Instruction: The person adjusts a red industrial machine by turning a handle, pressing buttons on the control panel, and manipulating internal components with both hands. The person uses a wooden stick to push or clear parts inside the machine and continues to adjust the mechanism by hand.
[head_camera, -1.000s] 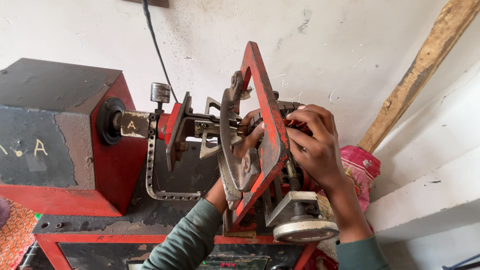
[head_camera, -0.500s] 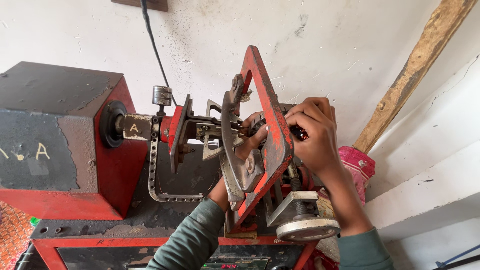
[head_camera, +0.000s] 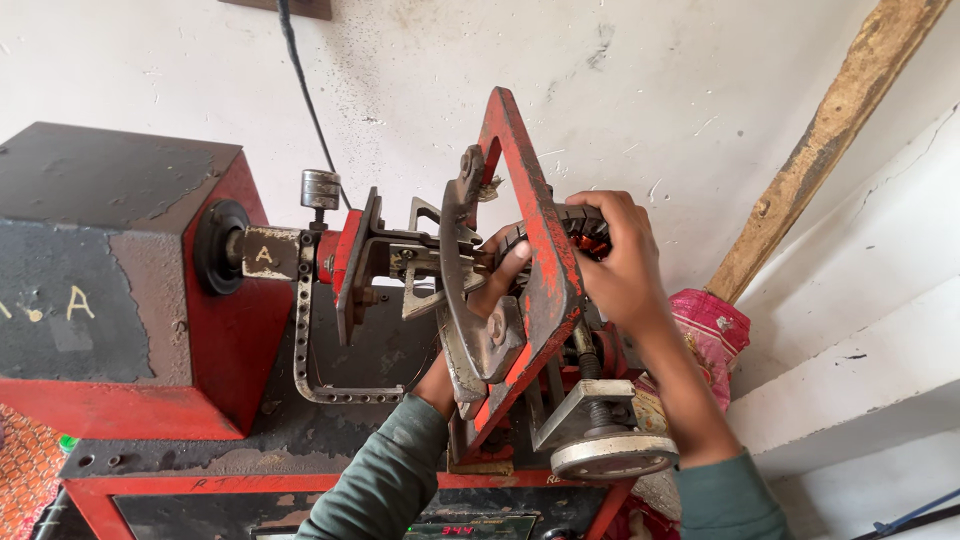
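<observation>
Two hands meet at a dark ribbed round part (head_camera: 585, 228) mounted on the red machine (head_camera: 150, 300), just right of centre. The right hand (head_camera: 615, 265) is wrapped over it from about three o'clock, fingers curled tight on its rim. The left hand (head_camera: 495, 285) comes up from six o'clock behind the red tilted frame (head_camera: 530, 250) (mostly hidden), fingertips touching the part's near face; whether it grips I cannot tell. A round metal handwheel (head_camera: 613, 456) sits at five o'clock, below the right wrist.
</observation>
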